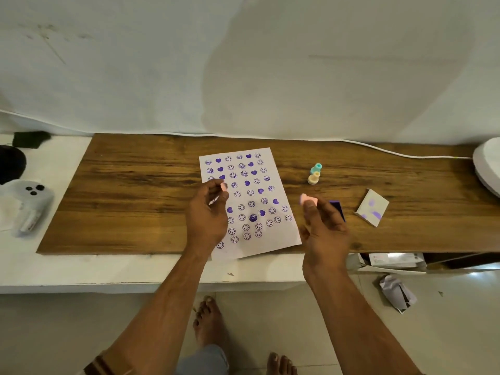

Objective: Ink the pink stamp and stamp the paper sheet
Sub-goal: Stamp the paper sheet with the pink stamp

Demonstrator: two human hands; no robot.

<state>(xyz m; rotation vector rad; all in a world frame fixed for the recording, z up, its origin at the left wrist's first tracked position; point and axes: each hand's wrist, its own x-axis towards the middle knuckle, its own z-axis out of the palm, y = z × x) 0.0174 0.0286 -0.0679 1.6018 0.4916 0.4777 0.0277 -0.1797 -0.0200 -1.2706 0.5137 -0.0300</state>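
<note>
A: So, head view: right hand (322, 226) pinches the pink heart-shaped stamp (308, 199) above the wooden board; left hand (208, 212) grips its small pink cap (223, 187).
B: Risk: purple ink pad (338, 209) sits half-hidden behind the right hand, so a poor dab. White paper sheet (281, 185) is crowded with prints; overlap likely.

No readable text, brand or number anywhere. Paper sheet (247, 201) on worktop (135, 196): only purple stamped signs, smiley faces and solid hearts, in rough rows. Small white card (372, 208): purple ink smudges, no letters. Papers under worktop at right (395, 259): print too small to read.
</note>
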